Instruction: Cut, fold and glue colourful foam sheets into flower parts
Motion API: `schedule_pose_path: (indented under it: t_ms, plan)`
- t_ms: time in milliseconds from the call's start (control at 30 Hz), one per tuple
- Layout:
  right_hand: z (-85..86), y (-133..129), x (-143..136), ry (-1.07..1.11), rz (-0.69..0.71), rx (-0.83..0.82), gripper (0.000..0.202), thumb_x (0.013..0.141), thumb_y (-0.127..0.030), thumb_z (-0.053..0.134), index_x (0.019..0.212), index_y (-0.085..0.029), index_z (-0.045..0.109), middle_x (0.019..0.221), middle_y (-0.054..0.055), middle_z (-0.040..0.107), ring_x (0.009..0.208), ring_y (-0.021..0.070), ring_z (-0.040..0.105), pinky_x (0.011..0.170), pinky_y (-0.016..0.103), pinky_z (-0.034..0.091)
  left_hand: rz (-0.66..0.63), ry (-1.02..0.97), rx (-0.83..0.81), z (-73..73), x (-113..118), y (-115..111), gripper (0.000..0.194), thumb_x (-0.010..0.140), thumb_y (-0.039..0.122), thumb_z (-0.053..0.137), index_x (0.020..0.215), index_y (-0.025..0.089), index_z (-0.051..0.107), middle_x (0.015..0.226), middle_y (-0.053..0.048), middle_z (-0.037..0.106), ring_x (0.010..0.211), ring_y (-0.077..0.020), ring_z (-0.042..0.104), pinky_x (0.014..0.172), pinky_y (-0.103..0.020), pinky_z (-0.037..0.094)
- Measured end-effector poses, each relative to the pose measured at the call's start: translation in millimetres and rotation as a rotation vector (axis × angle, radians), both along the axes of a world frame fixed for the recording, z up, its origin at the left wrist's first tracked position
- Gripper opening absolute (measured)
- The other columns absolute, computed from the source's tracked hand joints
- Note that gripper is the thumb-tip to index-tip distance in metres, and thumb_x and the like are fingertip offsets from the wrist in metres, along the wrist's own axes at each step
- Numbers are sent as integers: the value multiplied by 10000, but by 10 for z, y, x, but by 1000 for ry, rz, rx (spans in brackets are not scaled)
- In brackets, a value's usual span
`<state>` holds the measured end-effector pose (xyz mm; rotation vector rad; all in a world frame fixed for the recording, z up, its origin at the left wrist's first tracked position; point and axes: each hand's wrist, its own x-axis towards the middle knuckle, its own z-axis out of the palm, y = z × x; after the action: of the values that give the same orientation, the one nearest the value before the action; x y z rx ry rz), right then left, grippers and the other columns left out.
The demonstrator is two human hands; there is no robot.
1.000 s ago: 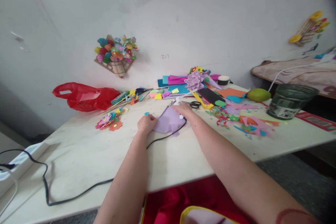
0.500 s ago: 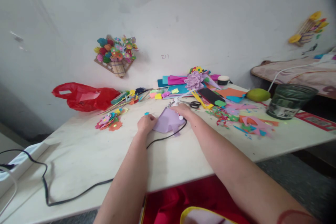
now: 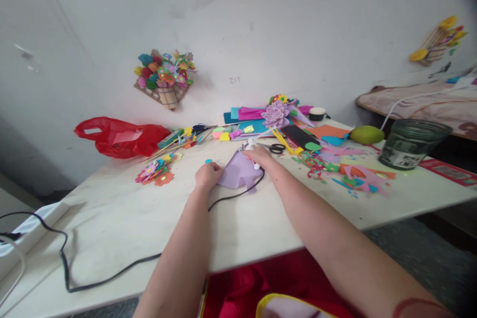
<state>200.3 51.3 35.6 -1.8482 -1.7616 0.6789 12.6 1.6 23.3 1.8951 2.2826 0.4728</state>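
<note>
A light purple foam sheet (image 3: pixel 238 171) lies on the table, its lower right edge cut into a strip. My left hand (image 3: pixel 208 175) pinches the sheet's left edge with closed fingers. Above the sheet's right side, my right hand (image 3: pixel 260 157) is closed around a white glue gun (image 3: pixel 252 144), largely covered by the fingers. Its tip is near the sheet's top edge; whether it touches I cannot tell. A black cord (image 3: pixel 233 198) runs from below my right hand towards the left. Just behind that hand are black-handled scissors (image 3: pixel 277 148).
Foam scraps (image 3: pixel 363 179), a green glass jar (image 3: pixel 413 144) and a yellow-green fruit (image 3: pixel 367 134) are on the right. Foam flowers (image 3: pixel 158 169) and a red plastic bag (image 3: pixel 119 139) are on the left. A purple flower (image 3: pixel 276 115) sits at the back; a power strip (image 3: pixel 33 233) is front left.
</note>
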Motion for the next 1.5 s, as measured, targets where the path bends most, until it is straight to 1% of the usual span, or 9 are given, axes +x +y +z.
schedule_pose_path:
  t_ms: [267, 433, 633, 733, 933, 1167, 1333, 1500]
  plan:
    - [-21, 30, 11, 43, -14, -3, 336, 685, -497, 501, 630, -191, 628, 625, 12, 641, 612, 148, 581, 567, 235, 350, 3, 3, -2, 7, 3, 1, 225, 689, 411, 505, 777, 257, 644, 846, -13, 667, 820, -181, 585, 622, -240, 403]
    - [-4, 19, 9, 34, -8, -7, 326, 697, -476, 494, 607, -188, 619, 650, 19, 650, 645, 153, 589, 595, 236, 358, -2, 0, 0, -3, -2, 8, 226, 684, 417, 506, 771, 260, 643, 840, -9, 668, 814, -181, 586, 616, -242, 401]
    - [-36, 77, 3, -20, -9, 6, 379, 696, -522, 477, 599, -187, 625, 687, 46, 663, 728, 191, 601, 629, 249, 370, -1, 7, 4, -6, -2, 10, 233, 688, 419, 500, 775, 257, 645, 842, -14, 670, 819, -178, 588, 613, -234, 401]
    - [-51, 98, -4, -23, -8, 10, 383, 698, -528, 476, 612, -187, 630, 711, 46, 670, 743, 190, 602, 638, 246, 374, -6, 10, 8, -5, -3, 7, 223, 691, 409, 500, 770, 258, 643, 839, -12, 672, 813, -174, 591, 618, -232, 405]
    - [-34, 61, -29, -22, -12, 3, 383, 702, -528, 478, 624, -183, 624, 677, 33, 661, 692, 170, 598, 650, 246, 371, -5, 5, 15, -9, -9, 4, 222, 687, 412, 504, 769, 261, 644, 837, -10, 672, 816, -180, 592, 617, -237, 407]
    - [1, -12, -28, 43, 14, -14, 358, 690, -505, 504, 626, -171, 614, 662, 30, 650, 599, 146, 581, 594, 240, 362, -5, -7, 9, -2, 0, 4, 219, 689, 403, 510, 775, 254, 646, 839, -14, 673, 816, -182, 594, 611, -237, 405]
    - [-11, -16, -21, 90, 48, -25, 354, 682, -494, 515, 667, -157, 622, 663, 32, 647, 572, 137, 570, 566, 235, 361, 9, -3, -3, 13, 11, -1, 226, 695, 407, 512, 788, 252, 648, 871, -19, 673, 837, -184, 594, 626, -235, 411]
    - [1, -27, -24, 101, 72, -53, 355, 668, -488, 520, 649, -147, 613, 620, 36, 632, 558, 132, 557, 540, 225, 355, 6, -6, 3, 13, 12, -9, 238, 698, 419, 500, 791, 258, 649, 870, -20, 671, 839, -185, 592, 631, -241, 411]
